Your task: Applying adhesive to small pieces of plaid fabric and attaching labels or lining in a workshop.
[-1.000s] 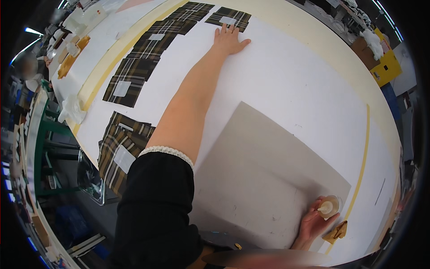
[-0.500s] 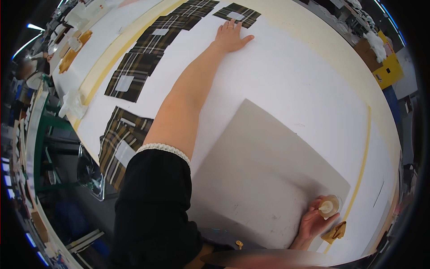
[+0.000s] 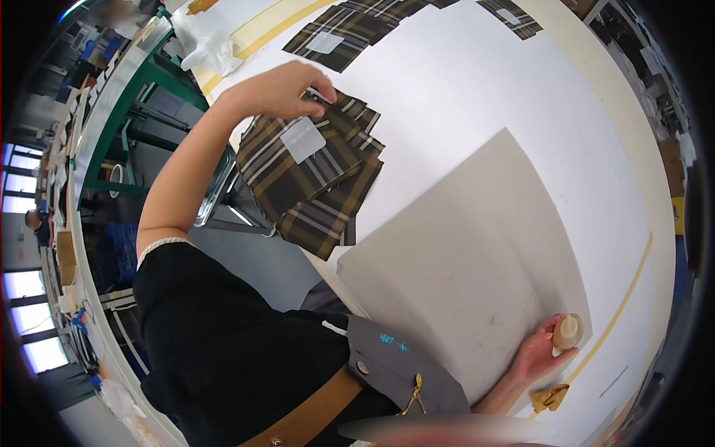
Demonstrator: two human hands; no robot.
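Observation:
My left hand (image 3: 287, 91) is at the left edge of the table, over a loose pile of brown-and-black plaid fabric pieces (image 3: 320, 223). Its thumb and fingers pinch the far edge of the top plaid fabric piece (image 3: 279, 175), which bears a pale rectangular patch (image 3: 303, 139). Down at the right, my right hand (image 3: 538, 352) curls round a small squeeze bottle (image 3: 568, 332) with amber contents and a pale nozzle. That hand rests by the near right corner of a flat grey board (image 3: 454, 231).
More patched plaid pieces (image 3: 339, 33) lie overlapping in a row at the far side, with a single plaid piece (image 3: 512, 16) farther right. White crumpled plastic (image 3: 208, 52) sits at the left edge. A brown-stained scrap (image 3: 550, 398) lies near my right wrist. Green metal framing (image 3: 141, 112) stands left.
My left hand has come back from the single far plaid piece to the near-left pile and taken hold of its top piece. My right hand still holds the bottle. The view has shifted left.

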